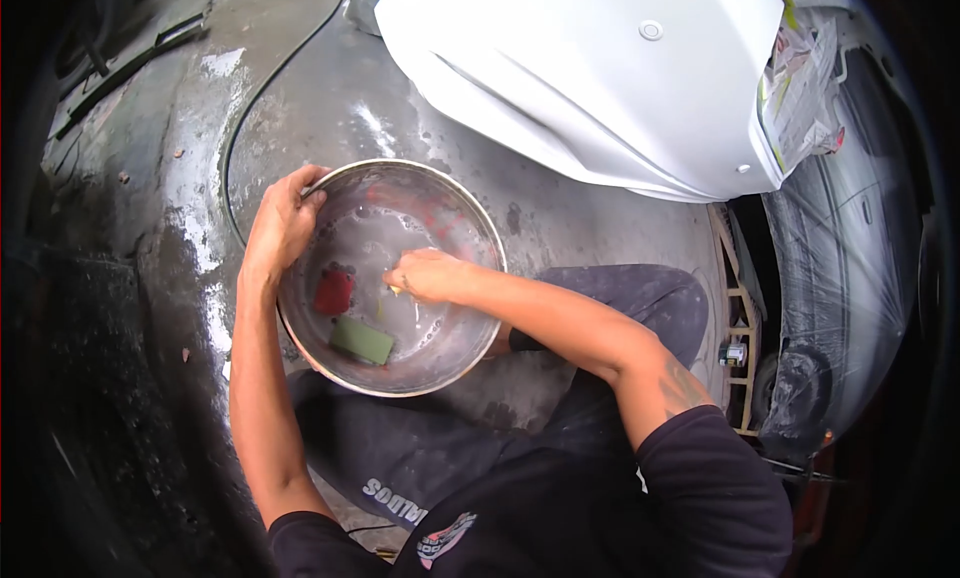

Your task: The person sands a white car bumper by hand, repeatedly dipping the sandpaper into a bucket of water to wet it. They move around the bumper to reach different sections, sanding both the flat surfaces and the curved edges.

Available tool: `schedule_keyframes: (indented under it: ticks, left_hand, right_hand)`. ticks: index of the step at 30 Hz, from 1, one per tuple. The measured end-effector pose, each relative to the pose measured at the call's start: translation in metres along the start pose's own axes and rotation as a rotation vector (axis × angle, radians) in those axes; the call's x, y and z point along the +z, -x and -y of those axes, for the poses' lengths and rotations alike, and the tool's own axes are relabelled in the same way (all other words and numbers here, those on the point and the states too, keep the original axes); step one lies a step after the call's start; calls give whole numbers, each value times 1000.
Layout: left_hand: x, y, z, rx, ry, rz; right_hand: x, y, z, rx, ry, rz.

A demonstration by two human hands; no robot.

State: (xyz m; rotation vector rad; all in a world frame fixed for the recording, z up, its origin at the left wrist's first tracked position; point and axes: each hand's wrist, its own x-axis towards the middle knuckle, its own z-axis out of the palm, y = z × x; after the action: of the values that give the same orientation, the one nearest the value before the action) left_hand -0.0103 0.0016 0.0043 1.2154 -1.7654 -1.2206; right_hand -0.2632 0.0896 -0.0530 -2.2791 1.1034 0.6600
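A round metal basin holds cloudy, sudsy water and is tilted near my knees. My left hand grips its upper left rim, the thumb over the edge. Over the water inside the basin, my right hand is closed on a small yellowish piece, mostly hidden by the fingers. A red pad lies in the basin at the left, and just below it is a green rectangular block.
A large white car panel stands at the top right. Beyond it is a plastic-covered car. A dark hose runs along the wet floor on the left. A small can is at the right.
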Motion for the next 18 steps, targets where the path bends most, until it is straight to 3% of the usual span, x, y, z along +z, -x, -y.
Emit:
schedule_keyframes:
  ticks: [1,3,5,8,10,13,14,18]
  left_hand:
    - [-2,2,-6,-6,-21,-8]
    - [-3,3,-9,-6,-34,-9]
    - [-2,2,-5,-17,-46,-7]
    - [2,2,12,29,-24,5]
    - [3,-3,16,17,-3,-8]
    - [0,3,4,7,-30,-5]
    - [1,3,3,5,-28,-8]
    - [4,7,-11,-57,-60,-39]
  right_hand:
    - [-12,11,5,6,-2,-7]
    - [-41,39,14,-196,-64,-345]
    - [-82,64,23,-297,305,-705]
    - [-149,86,2,-207,743,-1076]
    - [-177,89,-33,-113,855,-1097]
    - [-174,82,-110,96,986,-951]
    - [-159,93,-138,212,1064,-846]
    - [-62,224,-223,253,1216,-679]
